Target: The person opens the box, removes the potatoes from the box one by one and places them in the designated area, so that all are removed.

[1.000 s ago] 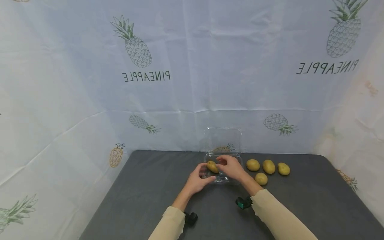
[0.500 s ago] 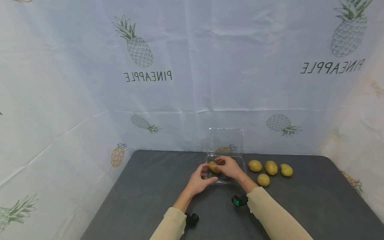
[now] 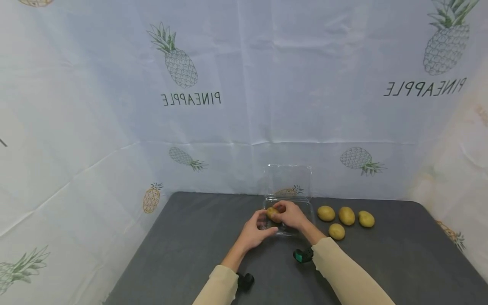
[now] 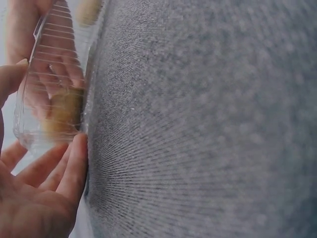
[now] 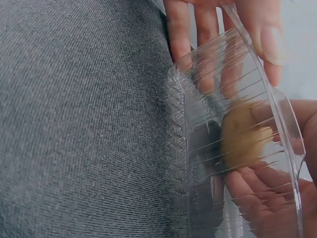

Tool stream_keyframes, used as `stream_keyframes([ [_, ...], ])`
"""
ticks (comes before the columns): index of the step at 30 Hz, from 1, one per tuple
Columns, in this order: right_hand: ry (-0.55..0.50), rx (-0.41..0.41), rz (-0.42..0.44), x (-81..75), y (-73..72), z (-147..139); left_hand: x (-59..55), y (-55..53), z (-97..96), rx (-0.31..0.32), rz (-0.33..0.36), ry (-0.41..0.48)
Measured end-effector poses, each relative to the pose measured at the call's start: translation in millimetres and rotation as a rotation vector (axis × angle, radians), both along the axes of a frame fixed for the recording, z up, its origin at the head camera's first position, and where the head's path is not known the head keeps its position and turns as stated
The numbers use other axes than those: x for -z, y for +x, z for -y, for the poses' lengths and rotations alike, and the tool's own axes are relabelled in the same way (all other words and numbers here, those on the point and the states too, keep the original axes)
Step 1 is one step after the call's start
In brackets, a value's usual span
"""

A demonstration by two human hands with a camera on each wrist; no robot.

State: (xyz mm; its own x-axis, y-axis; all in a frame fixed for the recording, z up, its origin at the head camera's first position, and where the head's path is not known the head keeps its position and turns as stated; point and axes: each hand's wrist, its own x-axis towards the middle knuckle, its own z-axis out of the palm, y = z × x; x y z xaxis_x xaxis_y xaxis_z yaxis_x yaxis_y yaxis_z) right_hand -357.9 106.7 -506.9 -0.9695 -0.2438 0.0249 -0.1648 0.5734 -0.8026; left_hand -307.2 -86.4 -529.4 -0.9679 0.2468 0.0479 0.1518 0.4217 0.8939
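My right hand (image 3: 293,216) grips a yellow potato (image 3: 271,213), thumb and fingers round it, inside the left part of a clear plastic container (image 3: 311,214). In the right wrist view the potato (image 5: 242,134) shows through the ribbed front wall, low in the container. My left hand (image 3: 254,232) holds the container's near left corner, its fingers along the left side and its thumb by the front rim. In the left wrist view those fingers (image 4: 74,163) lie right at the container's end. The container's hinged lid (image 3: 288,178) stands upright at the back.
Several more potatoes (image 3: 346,216) lie on the dark grey table (image 3: 198,237), to the right of the container. A white cloth (image 3: 244,118) printed with pineapples hangs behind the table's back edge. A black wrist device (image 3: 303,255) sits below each hand.
My right hand has closed further over the potato, and its thumb now covers more of it. The left hand stays at the container's corner. The head view has shifted slightly.
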Motion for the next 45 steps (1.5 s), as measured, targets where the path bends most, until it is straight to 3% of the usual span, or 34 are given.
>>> stream_keyframes([
  [6, 0.002, 0.009, -0.014, -1.7, 2.1, -3, 0.6, -0.7, -1.7, -0.005, -0.003, 0.001],
  [15, -0.019, -0.011, 0.011, -17.0, 11.2, -10, 0.0, -0.8, -1.1, -0.009, -0.013, 0.006],
  [45, -0.088, -0.067, -0.146, -40.3, 60.4, -56, -2.1, 1.1, -2.9, -0.021, 0.001, 0.022],
])
